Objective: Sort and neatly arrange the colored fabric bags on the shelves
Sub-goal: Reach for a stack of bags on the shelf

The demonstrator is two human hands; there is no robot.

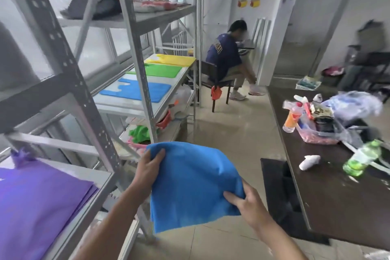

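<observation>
At the near left, purple bags (40,200) lie flat in a stack on the front edge of the closest shelf (92,196). Farther along the shelving, a blue bag (137,91), a green bag (157,70) and a yellow bag (171,60) lie flat in a row on one shelf board (168,99), each color apart. Below them, on a lower shelf, a crumpled green bag (140,133) and some pink fabric (137,146) sit unsorted. We judge the sorting partly done, with that loose heap left.

In the middle, above the floor and beside the shelving, we hold a blue fabric bag (192,183) in the air. Our left hand (148,172) pinches its upper left corner, fingers curled over the edge. Our right hand (248,202) grips its right edge, thumb on top. It likely belongs with the blue one.

At the right, a dark table (337,202) carries bottles and plastic wrappers.
</observation>
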